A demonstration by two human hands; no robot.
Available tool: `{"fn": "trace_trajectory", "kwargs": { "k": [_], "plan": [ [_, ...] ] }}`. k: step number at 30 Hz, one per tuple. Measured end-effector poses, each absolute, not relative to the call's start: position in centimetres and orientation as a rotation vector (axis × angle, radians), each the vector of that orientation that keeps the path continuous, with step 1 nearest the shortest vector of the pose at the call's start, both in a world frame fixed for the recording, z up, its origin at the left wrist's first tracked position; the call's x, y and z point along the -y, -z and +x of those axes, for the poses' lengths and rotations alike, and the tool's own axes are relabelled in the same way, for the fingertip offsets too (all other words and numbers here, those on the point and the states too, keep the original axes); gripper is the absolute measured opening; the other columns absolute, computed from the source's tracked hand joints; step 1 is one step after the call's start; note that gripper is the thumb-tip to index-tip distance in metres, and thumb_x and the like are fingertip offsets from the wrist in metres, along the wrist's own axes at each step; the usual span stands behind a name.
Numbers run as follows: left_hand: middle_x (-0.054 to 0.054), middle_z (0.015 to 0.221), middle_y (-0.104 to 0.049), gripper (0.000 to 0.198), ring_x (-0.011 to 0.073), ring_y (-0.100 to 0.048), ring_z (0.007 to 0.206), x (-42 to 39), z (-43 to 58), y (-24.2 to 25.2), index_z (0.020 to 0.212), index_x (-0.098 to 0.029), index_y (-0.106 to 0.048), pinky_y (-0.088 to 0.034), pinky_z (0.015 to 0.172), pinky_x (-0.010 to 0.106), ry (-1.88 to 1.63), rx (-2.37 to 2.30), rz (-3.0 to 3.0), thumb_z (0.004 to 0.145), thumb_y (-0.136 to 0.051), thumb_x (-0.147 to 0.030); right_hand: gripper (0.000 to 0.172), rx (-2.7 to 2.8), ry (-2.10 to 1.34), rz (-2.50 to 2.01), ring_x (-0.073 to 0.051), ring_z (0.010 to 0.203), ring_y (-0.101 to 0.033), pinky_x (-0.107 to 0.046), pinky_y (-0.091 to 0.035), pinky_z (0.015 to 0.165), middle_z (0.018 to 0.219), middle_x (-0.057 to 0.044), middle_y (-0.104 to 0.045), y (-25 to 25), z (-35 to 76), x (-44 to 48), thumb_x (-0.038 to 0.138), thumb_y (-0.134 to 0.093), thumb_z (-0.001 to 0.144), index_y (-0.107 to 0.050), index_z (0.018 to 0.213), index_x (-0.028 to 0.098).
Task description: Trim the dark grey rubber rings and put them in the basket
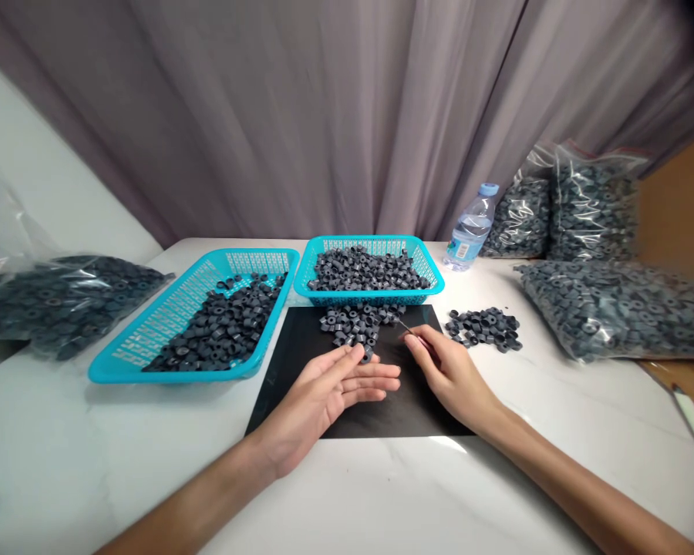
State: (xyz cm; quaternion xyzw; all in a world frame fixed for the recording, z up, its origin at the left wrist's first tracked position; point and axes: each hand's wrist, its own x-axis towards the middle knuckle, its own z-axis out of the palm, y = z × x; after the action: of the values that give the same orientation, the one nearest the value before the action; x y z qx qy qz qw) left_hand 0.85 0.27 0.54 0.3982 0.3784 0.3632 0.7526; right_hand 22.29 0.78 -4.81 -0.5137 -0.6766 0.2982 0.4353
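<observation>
My left hand (335,385) lies on a black mat (375,416) with its fingers stretched out, palm turned up and inward, fingertips touching a loose pile of small dark grey rings (355,324). My right hand (445,370) rests on the mat's right side, its fingers pinched on a thin pointed tool (405,327) whose tip points toward the pile. A smaller heap of rings (484,327) lies on the white table to the right of the mat.
Two turquoise baskets hold more rings: one at the left (150,339), one behind the mat (324,258). Clear bags of rings lie at the far left (58,301) and at the right (618,308). A water bottle (471,227) stands behind; a grey curtain hangs beyond.
</observation>
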Motion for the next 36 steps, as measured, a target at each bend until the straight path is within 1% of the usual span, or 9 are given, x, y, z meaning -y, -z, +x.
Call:
{"fn": "trace_trajectory", "kwargs": {
  "k": [5,11,13,16,20,23,27,32,36],
  "plan": [
    [0.018,0.111,-0.079,0.024,0.0201,-0.077,0.099,0.2,0.9,-0.8,0.101,-0.012,-0.061,-0.058,0.086,0.028,-0.767,-0.825,0.83,0.099,-0.064,-0.036,0.027,1.894,-0.407,-1.28,-0.025,0.103,-0.062,-0.04,-0.05,0.092,0.117,-0.012,-0.059,6.1,23.8,-2.1,0.032,-0.039,0.107,-0.064,0.113,0.022],
    [0.013,0.11,-0.08,0.026,0.0244,-0.076,0.102,-0.4,0.6,-1.6,0.097,-0.018,-0.059,-0.059,0.084,0.033,-0.819,-0.923,1.167,0.099,-0.058,-0.044,0.034,2.07,-0.204,-1.321,-0.031,0.13,-0.052,-0.052,-0.046,0.109,0.147,-0.013,-0.051,7.0,23.9,-2.4,0.028,-0.041,0.106,-0.062,0.133,0.022],
    [0.008,0.111,-0.08,0.025,0.025,-0.075,0.101,-1.3,-0.8,-2.7,0.095,-0.022,-0.06,-0.058,0.084,0.035,-1.024,-1.13,1.532,0.097,-0.06,-0.046,0.036,2.1,-0.182,-1.344,-0.032,0.126,-0.053,-0.055,-0.047,0.108,0.148,-0.012,-0.053,7.0,23.7,-2.4,0.028,-0.041,0.107,-0.061,0.136,0.023],
    [0.002,0.123,-0.074,0.022,0.0266,-0.071,0.108,-3.3,-4.7,-4.7,0.105,-0.026,-0.066,-0.052,0.098,0.042,-1.337,-1.682,2.027,0.093,-0.066,-0.045,0.038,2.119,-0.18,-1.357,-0.032,0.118,-0.056,-0.056,-0.049,0.105,0.146,-0.009,-0.058,7.0,23.6,-2.5,0.029,-0.04,0.107,-0.061,0.138,0.023],
    [0.004,0.118,-0.074,0.023,0.0337,-0.071,0.105,-6.0,-9.9,-5.5,0.108,-0.021,-0.068,-0.052,0.096,0.055,-0.991,-2.148,2.299,0.097,-0.058,-0.039,0.038,2.108,-0.158,-1.362,-0.032,0.118,-0.055,-0.057,-0.049,0.105,0.152,-0.008,-0.054,6.9,23.6,-2.5,0.028,-0.041,0.106,-0.061,0.139,0.023],
    [0.011,0.134,-0.067,0.022,0.0388,-0.061,0.124,-6.6,-10.6,-4.9,0.109,-0.014,-0.068,-0.045,0.109,0.057,-1.002,-2.111,2.545,0.095,-0.061,-0.031,0.038,2.125,-0.167,-1.34,-0.031,0.112,-0.056,-0.055,-0.052,0.101,0.158,-0.005,-0.047,6.7,23.4,-2.5,0.028,-0.043,0.106,-0.062,0.138,0.023],
    [0.012,0.15,-0.056,0.02,0.0369,-0.058,0.129,-5.0,-6.9,-3.7,0.113,-0.018,-0.066,-0.042,0.112,0.053,-1.376,-1.943,2.716,0.096,-0.061,-0.026,0.038,2.14,-0.268,-1.266,-0.029,0.111,-0.059,-0.051,-0.054,0.098,0.151,-0.006,-0.056,6.3,23.3,-2.4,0.027,-0.041,0.106,-0.061,0.139,0.024],
    [0.008,0.129,-0.07,0.012,0.0261,-0.068,0.11,-2.0,-1.8,-0.7,0.106,-0.022,-0.065,-0.045,0.105,0.046,-1.151,-1.42,2.956,0.097,-0.06,-0.018,0.034,1.979,-0.47,-1.173,-0.026,0.126,-0.059,-0.053,-0.039,0.114,0.14,-0.008,-0.064,6.2,23.5,-2.6,0.029,-0.042,0.107,-0.065,0.132,0.027],
    [0.007,0.121,-0.071,0.015,0.0243,-0.067,0.11,-1.1,-0.5,1.8,0.112,-0.021,-0.063,-0.05,0.099,0.041,-0.966,-1.257,2.764,0.097,-0.06,-0.019,0.034,1.785,-0.801,-1.049,-0.025,0.124,-0.059,-0.044,-0.042,0.109,0.132,-0.009,-0.067,5.3,23.3,-2.3,0.037,-0.045,0.106,-0.071,0.125,0.026]
  ]
}}
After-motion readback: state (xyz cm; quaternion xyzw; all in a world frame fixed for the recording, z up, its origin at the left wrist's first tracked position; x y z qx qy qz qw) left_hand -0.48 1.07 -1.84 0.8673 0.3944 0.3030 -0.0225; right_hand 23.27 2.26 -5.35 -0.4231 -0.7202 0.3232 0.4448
